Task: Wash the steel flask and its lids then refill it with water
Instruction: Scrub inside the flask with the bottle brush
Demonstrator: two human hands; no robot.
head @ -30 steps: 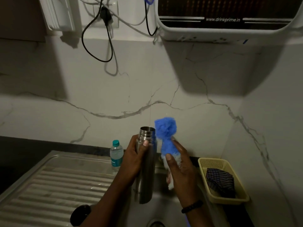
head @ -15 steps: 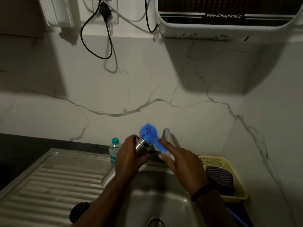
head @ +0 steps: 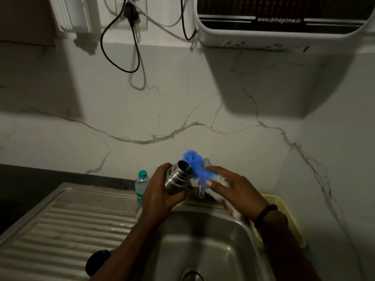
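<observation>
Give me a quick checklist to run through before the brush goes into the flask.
1. Steel flask gripped firmly by the left hand: ok.
2. Flask mouth open, no lid on it: ok.
3. Blue brush held by the right hand: ok.
4. Brush head lined up with the mouth: not ok, it sits beside and behind the rim, not inside.
5. Flask held over the sink: ok, tilted above the basin's back edge.
6. Soap or water on the brush: cannot tell.
</observation>
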